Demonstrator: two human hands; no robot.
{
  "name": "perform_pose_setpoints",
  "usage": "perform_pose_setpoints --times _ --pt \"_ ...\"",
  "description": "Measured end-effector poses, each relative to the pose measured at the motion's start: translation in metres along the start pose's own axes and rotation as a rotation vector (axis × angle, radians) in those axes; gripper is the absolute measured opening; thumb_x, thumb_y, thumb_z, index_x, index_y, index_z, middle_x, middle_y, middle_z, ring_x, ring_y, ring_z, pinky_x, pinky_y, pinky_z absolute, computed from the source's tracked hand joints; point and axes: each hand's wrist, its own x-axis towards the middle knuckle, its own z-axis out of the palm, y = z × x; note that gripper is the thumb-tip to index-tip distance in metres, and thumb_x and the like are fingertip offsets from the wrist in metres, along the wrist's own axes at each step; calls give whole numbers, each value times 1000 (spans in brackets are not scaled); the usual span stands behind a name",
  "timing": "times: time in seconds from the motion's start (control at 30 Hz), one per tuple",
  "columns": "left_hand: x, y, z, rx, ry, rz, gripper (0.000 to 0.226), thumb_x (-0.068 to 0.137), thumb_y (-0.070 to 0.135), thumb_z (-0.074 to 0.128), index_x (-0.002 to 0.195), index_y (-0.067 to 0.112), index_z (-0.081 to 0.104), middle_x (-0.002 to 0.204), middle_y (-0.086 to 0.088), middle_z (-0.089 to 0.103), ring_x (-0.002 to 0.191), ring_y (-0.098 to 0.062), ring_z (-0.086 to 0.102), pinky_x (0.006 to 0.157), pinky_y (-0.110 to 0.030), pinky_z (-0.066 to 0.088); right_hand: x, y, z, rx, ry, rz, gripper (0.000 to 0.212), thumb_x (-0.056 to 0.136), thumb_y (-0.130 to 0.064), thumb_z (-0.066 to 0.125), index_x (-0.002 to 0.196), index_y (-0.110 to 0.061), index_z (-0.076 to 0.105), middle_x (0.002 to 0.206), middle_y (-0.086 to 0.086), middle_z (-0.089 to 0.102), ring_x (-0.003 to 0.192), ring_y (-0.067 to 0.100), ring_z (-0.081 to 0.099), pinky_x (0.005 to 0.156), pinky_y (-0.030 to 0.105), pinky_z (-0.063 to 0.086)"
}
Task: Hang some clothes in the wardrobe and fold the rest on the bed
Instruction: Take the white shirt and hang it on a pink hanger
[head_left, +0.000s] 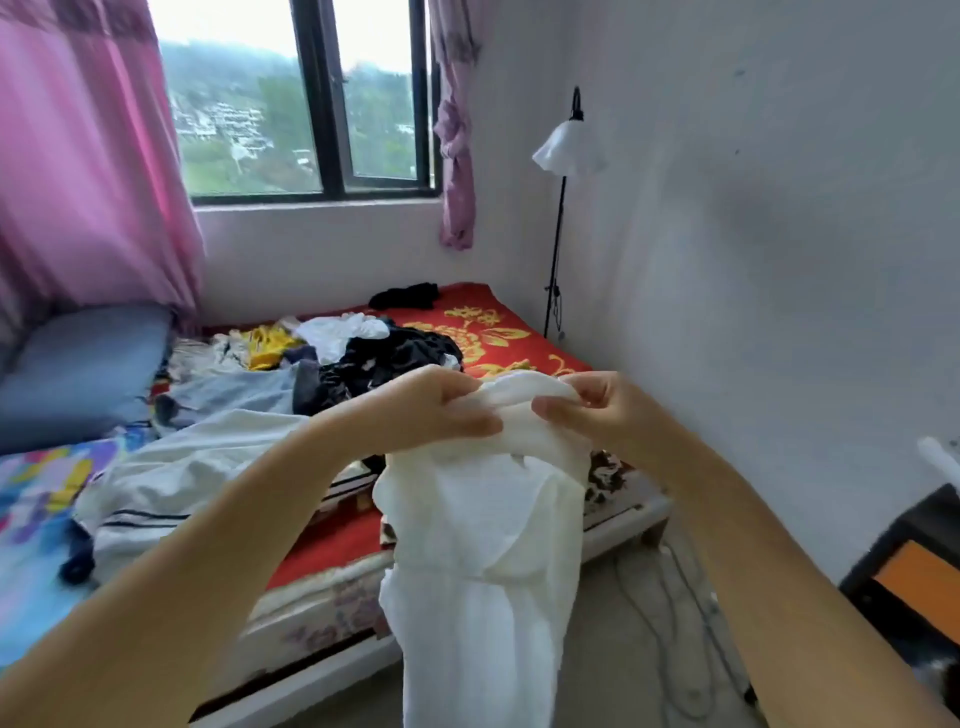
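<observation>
Head view. The left hand (441, 410) and the right hand (592, 405) each grip the bunched top edge of a long, thin white gauzy garment (483, 545), fingers and thumbs curled into the cloth. The hands are close together, and the garment hangs from them in front of the near corner of the bed, its lower part running out of frame at the bottom.

On the bed with the red and gold floral cover (493, 322) lies an unsorted heap: a black crumpled garment (395, 358), a white rumpled piece (343, 330), a yellow printed garment (270, 345), a pale blue garment (234, 389) and a white top with dark stripes (171, 488). A blue pillow (78, 369) lies at the left, and a small black item (405, 296) sits apart near the window wall. No wardrobe or hanger is in view.

Risks, as judged: with both grips so near each other, the cloth stays gathered, so a collar or shoulder seam is hard to find and a fold may start crooked. The hem is out of sight; it may drag on the floor near the grey cables (670, 587). The thin weave may snag or stretch if pulled apart sharply. Laying it on the heap would crease it.
</observation>
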Motion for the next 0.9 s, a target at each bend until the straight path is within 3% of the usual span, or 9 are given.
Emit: perform_pose_setpoints --times 0.2,0.3,0.37,0.43,0.53,0.6,0.67,0.8,0.9 --pt "-69 -21 -57 38 242 -23 49 87 25 67 54 22 30 50 14 31 50 -4 28 48 -18 25 21 -28 42 167 4 -137 35 85 -28 68 63 -7 52 58 -1 47 53 13 44 53 17 41" --pt "-99 -23 -79 37 349 -59 47 86 28 70 55 16 37 52 14 32 51 -3 31 49 -17 26 33 -41 59 205 38 -152 48 83 -34 68 69 6 47 64 12 42 56 24 37 54 28 34" --pt "-119 -22 -91 -27 404 -80 43 80 38 69 60 7 47 56 13 37 52 -4 35 49 -16 29 39 -49 61 188 43 -136 43 80 -42 71 64 -9 50 60 8 43 52 21 38 52 27 34" --pt "-137 -19 -98 -53 465 -115 37 75 44 64 56 16 49 54 12 37 50 -4 33 46 -16 28 41 -55 58 86 -63 -143 32 75 -49 68 68 -21 56 58 1 51 50 16 44 51 26 37" --pt "-159 -11 -100 -58 493 -134 40 81 40 63 49 25 45 50 14 32 47 -2 27 42 -14 23 39 -62 55 -136 -369 -109 41 72 -58 70 101 -30 65 84 -6 70 73 10 66 65 18 51" --pt "-170 -5 -95 -84 493 -147 48 90 31 64 46 29 46 47 15 33 43 -1 29 41 -11 24 37 -63 61 -416 -460 -125 33 75 -53 71 95 -27 64 79 -18 64 67 -5 59 60 11 45" --pt "-180 6 -86 -124 483 -209 48 93 25 59 46 29 51 47 16 37 42 1 33 41 -10 27 38 -62 68 -618 -438 -156 22 85 -39 69 82 -18 65 65 -12 56 51 -5 48 50 11 37" --pt "-203 31 -68 -36 441 -287 9 82 41 64 76 37 70 66 18 61 61 3 53 58 -10 40 31 -64 67 -573 -411 -87 22 89 -34 64 82 -14 70 63 -3 54 46 -1 41 48 14 31" --pt "-223 45 -59 139 384 -394 50 72 55 73 116 34 64 97 16 68 88 -3 62 79 -19 48 19 -64 58 -255 -418 10 25 86 -34 66 88 -10 73 80 12 67 65 10 57 66 26 46"
